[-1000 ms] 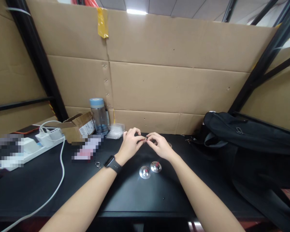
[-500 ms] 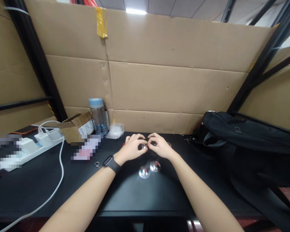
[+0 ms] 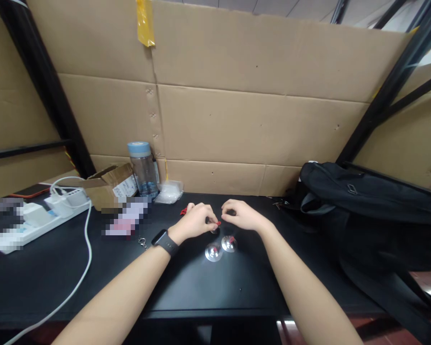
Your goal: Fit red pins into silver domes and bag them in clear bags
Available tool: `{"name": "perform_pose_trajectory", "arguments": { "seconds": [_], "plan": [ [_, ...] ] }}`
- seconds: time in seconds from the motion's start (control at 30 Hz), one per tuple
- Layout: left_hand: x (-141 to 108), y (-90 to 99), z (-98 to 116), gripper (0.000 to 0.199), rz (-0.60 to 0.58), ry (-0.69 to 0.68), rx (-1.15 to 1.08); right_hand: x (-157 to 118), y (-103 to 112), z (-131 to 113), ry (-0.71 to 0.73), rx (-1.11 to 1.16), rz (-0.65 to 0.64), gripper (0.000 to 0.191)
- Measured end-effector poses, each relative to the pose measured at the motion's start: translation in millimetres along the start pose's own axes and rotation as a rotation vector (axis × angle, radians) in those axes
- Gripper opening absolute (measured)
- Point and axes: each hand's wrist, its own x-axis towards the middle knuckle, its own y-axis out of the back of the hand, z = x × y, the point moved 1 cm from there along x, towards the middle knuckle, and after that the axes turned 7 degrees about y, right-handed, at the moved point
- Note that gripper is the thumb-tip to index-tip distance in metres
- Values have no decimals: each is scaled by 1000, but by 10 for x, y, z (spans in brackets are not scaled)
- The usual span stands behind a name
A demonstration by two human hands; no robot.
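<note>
Already, two metal discs [image 3: 213, 252], red at their centres, lay side by side on the counter [image 3: 187, 287]; a third disc [image 3: 214, 231], mostly hidden, seemed unfinished beneath the left hand [image 3: 197, 221], which pinched a red strip [image 3: 219, 223]. The right hand [image 3: 244, 215], fingertips parted, held nothing visible.

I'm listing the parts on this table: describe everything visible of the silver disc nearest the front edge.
The silver disc is round and shiny, metal by its look, with what seems a raised middle bearing a small red spot, too small to identify. It lies flat on the black table, just left of and nearer than a similar disc; whether their rims touch is unclear. Neither hand touches it.
</note>
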Motion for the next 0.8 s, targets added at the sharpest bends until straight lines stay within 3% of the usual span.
{"name": "perform_pose_trajectory", "arguments": {
  "seconds": [0.13, 0.27, 0.33, 0.5, 0.67, 0.8],
  "plan": [
    [-18, -5, 22, 8, -144, -43, -83, -156, 262, 295, -217, -125, 43, 13],
    [-11, -4, 16, 10, -216, -80, -99, -308, 342, 600, -395, -140, -5, 37],
    [5, 26, -28, 13, -178, -71, -98, -345, 318, 686, -416, -100, -43, 46],
    [38, 242, -329, 21, 76, 78, -41, -362, 267, 763, -422, -94, -69, 49],
    [20, 385, -706, 18, 90, 203, 200, -373, 267, 833, -413, -136, -69, 46],
    [26, 338, -817, 20, 23, 187, 217, -379, 263, 861, -400, -135, -76, 42]
  ]
}}
